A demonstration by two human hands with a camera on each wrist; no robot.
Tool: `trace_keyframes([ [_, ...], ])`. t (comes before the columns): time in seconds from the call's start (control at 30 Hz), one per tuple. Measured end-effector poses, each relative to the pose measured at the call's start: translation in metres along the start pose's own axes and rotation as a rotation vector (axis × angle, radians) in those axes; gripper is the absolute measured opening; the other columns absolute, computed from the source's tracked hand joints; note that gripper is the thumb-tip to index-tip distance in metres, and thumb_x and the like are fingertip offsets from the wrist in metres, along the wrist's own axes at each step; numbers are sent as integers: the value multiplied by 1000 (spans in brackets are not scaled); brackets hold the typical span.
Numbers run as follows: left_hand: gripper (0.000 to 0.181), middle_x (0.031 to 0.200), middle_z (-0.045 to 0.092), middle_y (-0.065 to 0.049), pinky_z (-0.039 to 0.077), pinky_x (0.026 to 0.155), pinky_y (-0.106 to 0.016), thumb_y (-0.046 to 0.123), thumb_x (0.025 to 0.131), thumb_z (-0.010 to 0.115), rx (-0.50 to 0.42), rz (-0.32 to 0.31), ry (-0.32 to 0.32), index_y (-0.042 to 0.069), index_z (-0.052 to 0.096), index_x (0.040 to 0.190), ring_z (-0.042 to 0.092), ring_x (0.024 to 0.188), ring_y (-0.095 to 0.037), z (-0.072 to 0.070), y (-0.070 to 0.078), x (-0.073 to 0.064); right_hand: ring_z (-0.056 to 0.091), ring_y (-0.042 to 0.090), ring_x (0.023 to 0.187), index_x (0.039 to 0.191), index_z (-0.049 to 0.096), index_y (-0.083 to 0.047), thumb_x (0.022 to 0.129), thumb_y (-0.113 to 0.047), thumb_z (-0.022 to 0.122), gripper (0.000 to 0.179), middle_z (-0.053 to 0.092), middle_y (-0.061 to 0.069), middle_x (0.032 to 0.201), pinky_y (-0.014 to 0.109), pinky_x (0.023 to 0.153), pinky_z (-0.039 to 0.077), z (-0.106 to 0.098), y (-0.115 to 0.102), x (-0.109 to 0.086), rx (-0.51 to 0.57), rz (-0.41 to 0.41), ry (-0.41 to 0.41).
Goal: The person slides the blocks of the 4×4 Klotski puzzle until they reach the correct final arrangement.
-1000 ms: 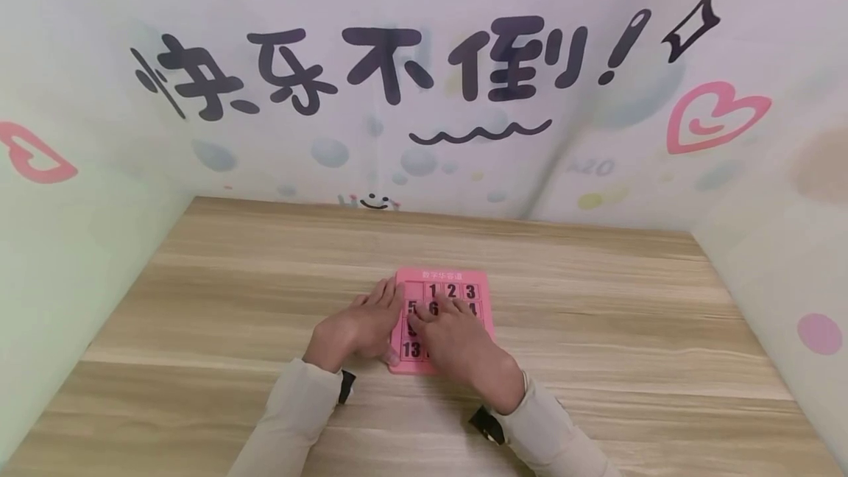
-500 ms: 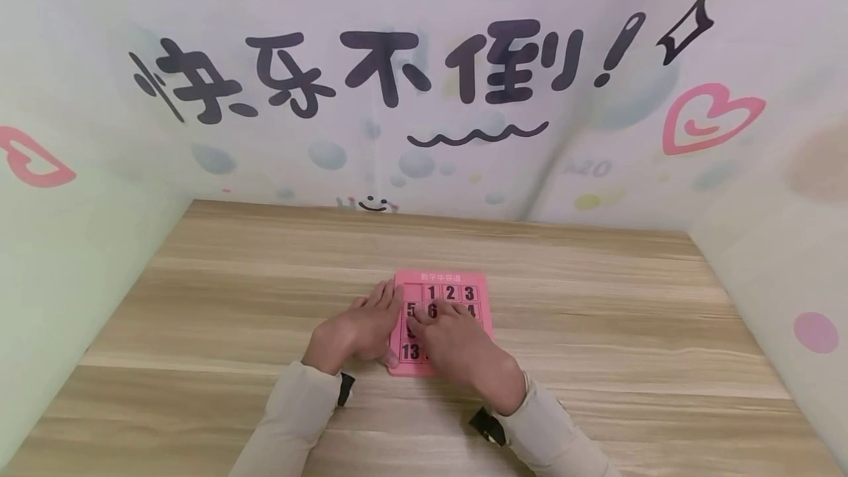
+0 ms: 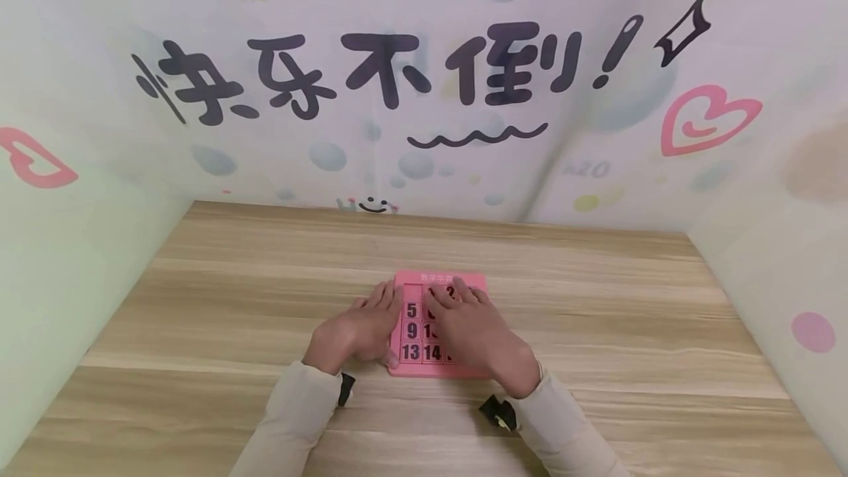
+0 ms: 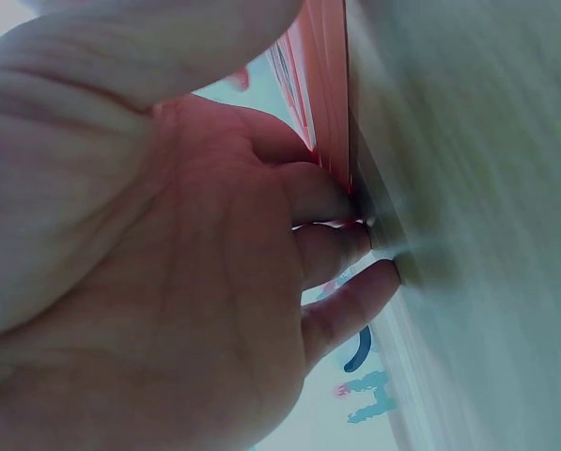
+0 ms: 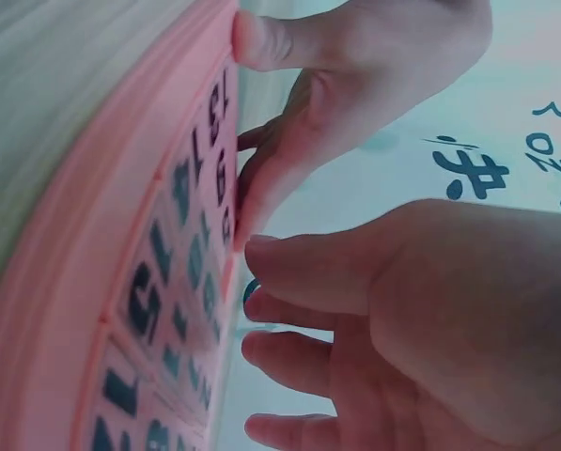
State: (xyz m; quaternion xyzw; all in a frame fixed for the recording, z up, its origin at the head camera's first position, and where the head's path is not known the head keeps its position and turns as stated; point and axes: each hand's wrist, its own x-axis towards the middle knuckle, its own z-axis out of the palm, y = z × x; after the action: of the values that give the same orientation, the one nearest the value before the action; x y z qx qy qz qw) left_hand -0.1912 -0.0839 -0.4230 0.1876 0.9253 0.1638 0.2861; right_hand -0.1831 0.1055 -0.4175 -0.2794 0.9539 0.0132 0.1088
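A pink number sliding puzzle (image 3: 424, 371) lies flat on the table. Its top-left slot (image 3: 412, 292) holds no tile; below it the 5, 9 and 13 tiles show. My left hand (image 3: 361, 330) rests against the left side, fingers extended along the edge and thumb at the near-left corner. In the left wrist view its fingertips reach down to the table beside the pink frame (image 4: 327, 94). My right hand (image 3: 473, 326) is over the right part of the puzzle, fingers spread, fingertips at the top row, hiding many tiles. The right wrist view shows its fingertips close over the numbers.
The wood-grain table (image 3: 265, 256) extends around the puzzle on all sides. A white printed backdrop (image 3: 298, 168) with dark characters and hearts rises behind it and along both sides. Both sleeves (image 3: 285, 418) are pale, with black wrist pieces (image 3: 497, 412).
My right hand has moved up and right over the puzzle, from the second row to the top row, uncovering 9 and 14. The left hand stays in place.
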Motion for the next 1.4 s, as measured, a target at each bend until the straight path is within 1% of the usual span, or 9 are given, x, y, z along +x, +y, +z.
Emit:
trace_keyframes([
  [0.13, 110, 166, 1, -19, 11, 124, -50, 28, 78, 80, -6, -4, 0, -3, 10, 157, -1, 154, -32, 0, 0, 0, 32, 39, 146, 149, 47, -16, 104, -30, 48, 47, 42, 4, 156, 55, 117, 32, 3, 1, 2, -22, 20, -4],
  [0.3, 110, 166, 0, -19, 10, 124, -50, 28, 79, 79, -5, -4, -5, -3, 9, 157, -2, 154, -32, 0, -1, 0, 35, 39, 144, 146, 51, -16, 103, -34, 50, 46, 45, 4, 154, 55, 115, 34, 6, 2, 4, -17, 21, 12],
  [0.53, 109, 166, 1, -20, 11, 124, -50, 28, 79, 79, 11, 2, -1, -3, 10, 157, -1, 154, -33, -2, 0, 1, 42, 39, 140, 137, 61, -16, 102, -32, 53, 39, 53, 6, 147, 57, 113, 36, 6, 0, 10, 64, 50, 79],
  [0.67, 108, 166, 1, -19, 11, 124, -50, 28, 80, 79, 22, -3, 7, -2, 10, 157, -1, 154, -33, -3, 0, 4, 45, 39, 138, 136, 62, -15, 102, -29, 53, 38, 53, 7, 147, 58, 114, 34, 8, -2, 13, 109, 52, 121],
  [0.83, 107, 166, 0, -18, 9, 125, -49, 27, 81, 78, -7, -8, -12, -2, 9, 158, -3, 154, -32, -2, 1, 3, 46, 38, 137, 135, 62, -11, 102, -28, 54, 38, 53, 9, 147, 57, 115, 34, 10, -6, 14, 131, 24, 125],
  [0.93, 107, 166, 0, -18, 8, 125, -49, 27, 80, 78, -14, -13, -17, -1, 9, 158, -3, 154, -32, -1, 1, 2, 49, 37, 135, 130, 65, -10, 102, -27, 54, 35, 56, 9, 144, 55, 115, 34, 13, -7, 15, 129, -2, 143],
  [1.03, 106, 166, 0, -18, 8, 125, -49, 27, 81, 78, -17, -14, -16, -1, 10, 158, -3, 154, -32, -1, 1, 1, 47, 37, 136, 132, 64, -10, 103, -27, 52, 35, 55, 9, 145, 54, 117, 32, 14, -8, 16, 145, -5, 144],
  [1.2, 106, 166, 0, -18, 8, 125, -49, 28, 81, 77, -16, -11, -17, 0, 10, 158, -4, 154, -31, -1, 1, 1, 39, 40, 141, 141, 57, -10, 104, -31, 50, 43, 48, 8, 151, 56, 118, 28, 13, -11, 16, 167, 19, 108],
  [1.4, 105, 166, 1, -18, 9, 125, -50, 27, 81, 78, -3, -10, -17, -1, 11, 158, -2, 154, -32, -1, 0, 1, 37, 41, 142, 142, 55, -10, 105, -31, 48, 43, 48, 7, 151, 59, 116, 29, 15, -14, 19, 166, 16, 103],
])
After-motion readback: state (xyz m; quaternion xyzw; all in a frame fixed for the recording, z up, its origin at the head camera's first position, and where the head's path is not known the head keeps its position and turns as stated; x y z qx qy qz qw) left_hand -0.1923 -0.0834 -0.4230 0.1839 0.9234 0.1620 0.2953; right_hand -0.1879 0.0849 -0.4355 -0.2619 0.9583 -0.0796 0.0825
